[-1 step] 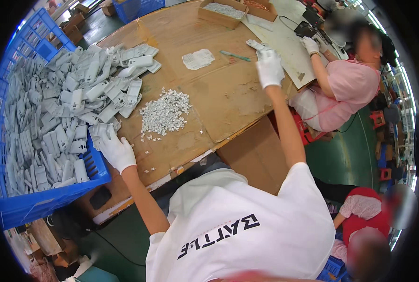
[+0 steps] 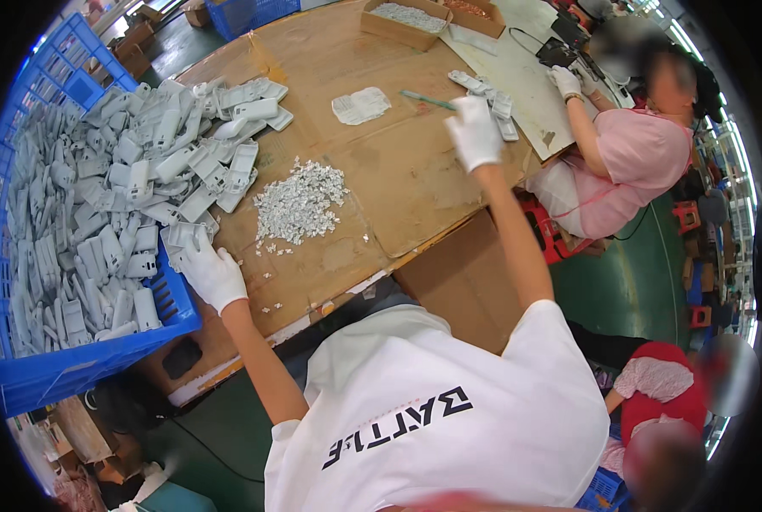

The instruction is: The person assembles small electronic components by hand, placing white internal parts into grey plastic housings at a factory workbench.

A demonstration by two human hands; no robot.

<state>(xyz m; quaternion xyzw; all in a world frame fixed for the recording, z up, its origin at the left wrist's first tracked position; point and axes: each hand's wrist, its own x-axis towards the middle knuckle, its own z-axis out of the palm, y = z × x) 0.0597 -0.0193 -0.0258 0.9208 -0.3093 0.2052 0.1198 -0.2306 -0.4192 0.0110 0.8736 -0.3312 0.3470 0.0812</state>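
My left hand (image 2: 213, 275), in a white glove, grips a pale plastic casing (image 2: 183, 235) at the crate's right edge. The glove partly covers the casing. My right hand (image 2: 475, 133), also gloved, hangs over the right part of the table with fingers loosely extended and nothing visible in them. Just beyond it, several casings (image 2: 501, 104) lie together by the light board. A heap of small whitish parts (image 2: 302, 203) lies on the cardboard between my hands. Many more casings (image 2: 99, 213) fill the blue crate (image 2: 99, 363) on the left, some spilling onto the table.
A teal-handled tool (image 2: 426, 100) and a crumpled white sheet (image 2: 361, 106) lie farther back on the cardboard-covered table (image 2: 415, 188). Cartons of small parts (image 2: 405, 19) stand at the far edge. To the right, a gloved co-worker (image 2: 628, 145) sits at the light board (image 2: 526, 98).
My right hand has drawn back to the left and toward me, off the casings by the light board, leaving more of them uncovered. My left hand stays in place.
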